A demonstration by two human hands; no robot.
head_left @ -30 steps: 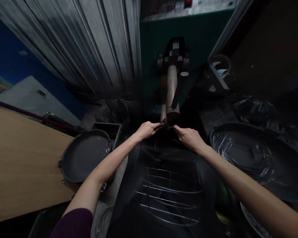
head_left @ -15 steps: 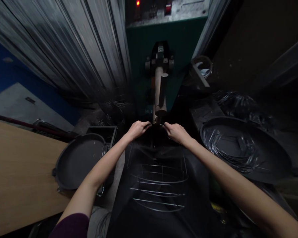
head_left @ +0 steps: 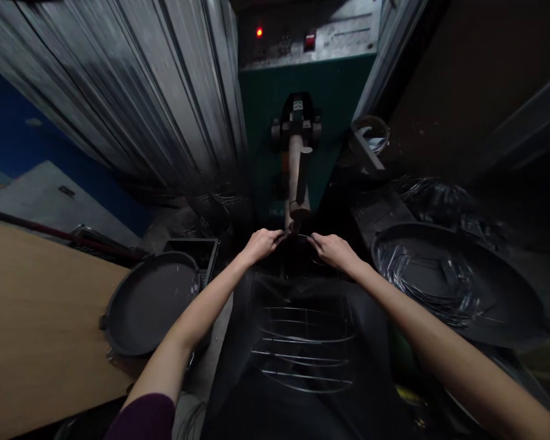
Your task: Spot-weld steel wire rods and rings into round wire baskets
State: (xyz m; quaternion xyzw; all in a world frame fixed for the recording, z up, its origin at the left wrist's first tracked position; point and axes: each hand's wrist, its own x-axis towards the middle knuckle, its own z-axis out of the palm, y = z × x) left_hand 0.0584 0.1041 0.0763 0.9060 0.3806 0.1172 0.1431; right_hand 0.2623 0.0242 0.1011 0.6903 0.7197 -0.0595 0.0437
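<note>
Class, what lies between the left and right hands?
In the head view, a thin curved wire spans from the left hand to the right hand, near the tip of the metal rod.

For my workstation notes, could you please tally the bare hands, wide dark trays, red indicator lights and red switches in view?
Bare hands: 2 (left hand, right hand)
Wide dark trays: 2 (left tray, right tray)
Red indicator light: 1
Red switch: 1
Total: 6

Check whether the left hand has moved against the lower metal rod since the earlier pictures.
No, not noticeably either way: the left hand remains just left of the end of the lower metal rod.
</note>
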